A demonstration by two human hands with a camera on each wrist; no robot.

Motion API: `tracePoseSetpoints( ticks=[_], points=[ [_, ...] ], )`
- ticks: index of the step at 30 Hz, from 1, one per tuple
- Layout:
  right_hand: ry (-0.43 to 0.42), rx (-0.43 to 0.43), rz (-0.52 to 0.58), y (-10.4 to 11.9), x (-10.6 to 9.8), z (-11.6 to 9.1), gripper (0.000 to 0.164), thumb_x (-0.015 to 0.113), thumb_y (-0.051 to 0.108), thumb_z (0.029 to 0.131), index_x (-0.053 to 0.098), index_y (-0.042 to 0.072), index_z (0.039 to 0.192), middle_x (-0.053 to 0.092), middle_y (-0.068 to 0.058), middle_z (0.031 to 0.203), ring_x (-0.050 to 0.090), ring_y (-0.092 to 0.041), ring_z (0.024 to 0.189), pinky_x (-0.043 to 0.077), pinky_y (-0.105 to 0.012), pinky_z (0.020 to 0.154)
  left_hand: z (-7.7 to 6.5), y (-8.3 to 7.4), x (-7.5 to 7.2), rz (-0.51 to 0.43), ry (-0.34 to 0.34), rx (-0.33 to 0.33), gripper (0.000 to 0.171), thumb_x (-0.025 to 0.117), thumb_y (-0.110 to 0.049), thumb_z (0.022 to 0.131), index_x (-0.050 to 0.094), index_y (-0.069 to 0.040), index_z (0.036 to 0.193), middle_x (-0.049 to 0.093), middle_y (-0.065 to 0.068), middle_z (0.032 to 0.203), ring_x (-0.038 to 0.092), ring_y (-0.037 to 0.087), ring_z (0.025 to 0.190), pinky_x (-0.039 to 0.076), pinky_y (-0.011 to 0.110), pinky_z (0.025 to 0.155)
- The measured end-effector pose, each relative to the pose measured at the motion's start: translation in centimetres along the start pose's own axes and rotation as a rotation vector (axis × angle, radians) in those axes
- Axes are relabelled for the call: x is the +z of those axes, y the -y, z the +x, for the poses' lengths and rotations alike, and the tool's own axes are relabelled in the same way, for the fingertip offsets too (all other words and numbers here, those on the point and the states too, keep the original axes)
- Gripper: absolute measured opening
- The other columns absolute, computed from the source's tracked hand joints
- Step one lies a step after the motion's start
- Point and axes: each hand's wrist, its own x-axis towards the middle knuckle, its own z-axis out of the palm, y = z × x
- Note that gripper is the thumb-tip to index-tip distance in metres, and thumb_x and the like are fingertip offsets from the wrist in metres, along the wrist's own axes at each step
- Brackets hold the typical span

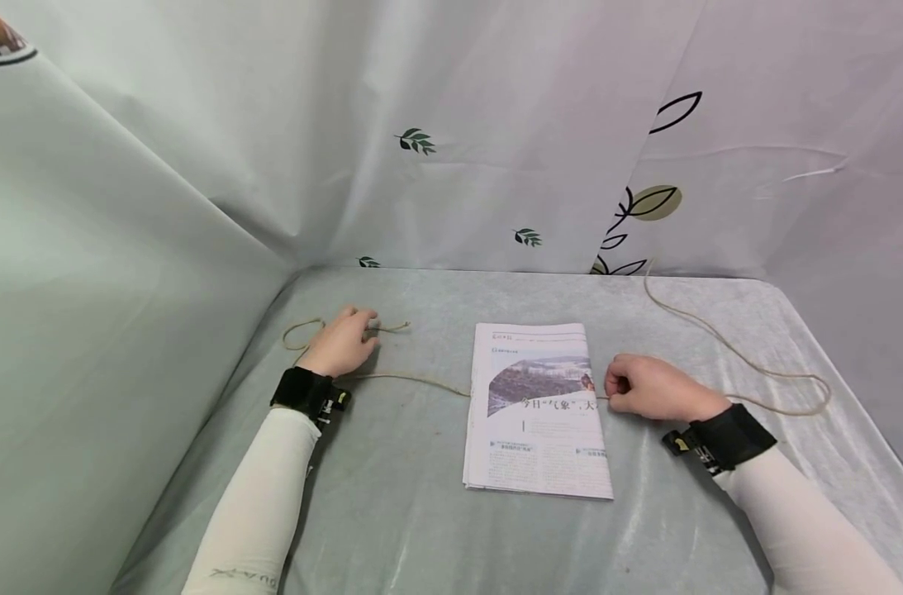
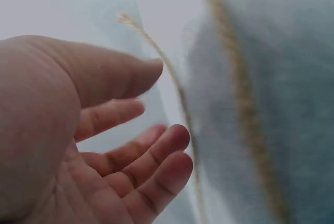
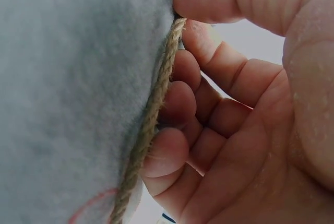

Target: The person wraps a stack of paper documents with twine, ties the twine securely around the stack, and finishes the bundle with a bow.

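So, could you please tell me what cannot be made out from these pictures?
Right wrist view: the cord, cut off by the bottom edge.
Head view: one stretch of it, hidden under the newspaper.
Head view: the newspaper's fine print, too small.
Left wrist view: the nearer cord stretch's fibres, blurred.

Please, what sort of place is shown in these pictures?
Probably a makeshift indoor booth for filming handwork: leaf-printed sheeting hangs behind a covered table, and two black wrist bands are visible.
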Motion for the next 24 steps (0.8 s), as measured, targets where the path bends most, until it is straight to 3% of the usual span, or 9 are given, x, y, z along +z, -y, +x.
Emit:
tracePoseSetpoints(
  ticks=[2,5,10,14,18,24],
  points=[
    [-0.002,0.0,-0.002,-0.1,0.0,0.0,0.024,0.084,0.009,0.09,0.063,0.022,0.088,0.054,0.007,0.085,0.052,-0.011,0.075,0.041,-0.032,0.07,0.1,0.2,0.4,0.055,-0.004,0.002,0.049,0.065,-0.013,0.114,0.054,0.005,0.158,0.054,0.028,0.149,0.06,0.044,0.132,0.05,0.059,0.107],
    [-0.003,0.0,0.0,-0.1,0.0,0.0,0.025,0.084,0.009,0.09,0.063,0.022,0.087,0.054,0.007,0.085,0.051,-0.011,0.075,0.041,-0.032,0.071,0.3,0.3,1.0,0.119,-0.015,0.016,0.04,0.066,-0.011,0.113,0.063,0.006,0.149,0.059,0.027,0.143,0.06,0.044,0.132,0.048,0.057,0.112],
    [-0.004,-0.005,0.007,-0.1,0.0,0.0,0.025,0.084,0.009,0.09,0.064,0.022,0.087,0.054,0.007,0.085,0.051,-0.011,0.076,0.041,-0.032,0.071,0.5,0.2,1.1,0.133,-0.054,0.0,0.02,0.071,-0.009,0.11,0.079,0.001,0.124,0.073,0.02,0.122,0.068,0.039,0.115,0.056,0.056,0.1],
    [-0.004,-0.018,0.019,-0.2,-0.1,-0.1,0.024,0.084,0.008,0.09,0.065,0.022,0.088,0.055,0.008,0.085,0.052,-0.01,0.076,0.042,-0.031,0.071,0.7,-0.2,1.6,0.122,-0.115,0.063,0.014,0.071,-0.009,0.108,0.083,-0.003,0.11,0.078,0.015,0.109,0.07,0.036,0.104,0.057,0.055,0.094],
    [-0.021,-0.031,0.051,-0.2,0.0,-0.1,0.019,0.083,0.013,0.096,0.068,0.022,0.09,0.058,0.01,0.084,0.053,-0.009,0.075,0.044,-0.03,0.071,0.7,-2.0,2.4,0.055,-0.174,0.164,0.01,0.072,-0.011,0.107,0.08,-0.005,0.105,0.074,0.011,0.099,0.066,0.031,0.096,0.054,0.051,0.091],
    [-0.141,-0.046,0.099,0.0,0.4,0.4,0.018,0.083,0.031,0.104,0.072,0.027,0.089,0.064,0.014,0.081,0.055,-0.007,0.072,0.045,-0.029,0.069,0.1,-6.7,3.8,-0.026,-0.203,0.314,0.007,0.072,-0.01,0.107,0.077,-0.006,0.108,0.072,0.007,0.103,0.068,0.024,0.093,0.057,0.046,0.087]
  ],
)
